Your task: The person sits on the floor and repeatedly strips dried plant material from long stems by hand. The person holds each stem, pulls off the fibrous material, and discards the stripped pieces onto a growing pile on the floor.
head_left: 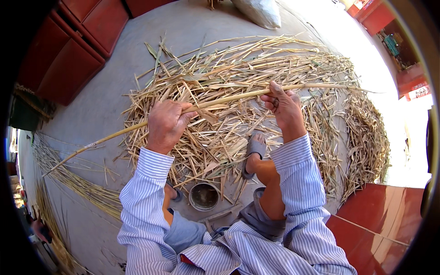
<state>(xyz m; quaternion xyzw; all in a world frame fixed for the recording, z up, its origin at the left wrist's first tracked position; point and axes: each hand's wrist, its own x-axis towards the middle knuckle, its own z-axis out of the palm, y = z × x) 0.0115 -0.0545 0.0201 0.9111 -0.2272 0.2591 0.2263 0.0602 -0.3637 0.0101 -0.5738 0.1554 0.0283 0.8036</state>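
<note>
Stripping work midway: L hand (pixel 166 124) fist-wrapped on long cane stalk (pixel 229 98), R hand (pixel 285 107) fingers pinching it further along. Stalk held across above big husk pile (pixel 256 68) on floor; unstripped bundle (pixel 68 178) lies left.

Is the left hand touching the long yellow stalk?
Touching. The head view shows the left hand closed around the long yellow stalk, which passes through its fist.
</note>
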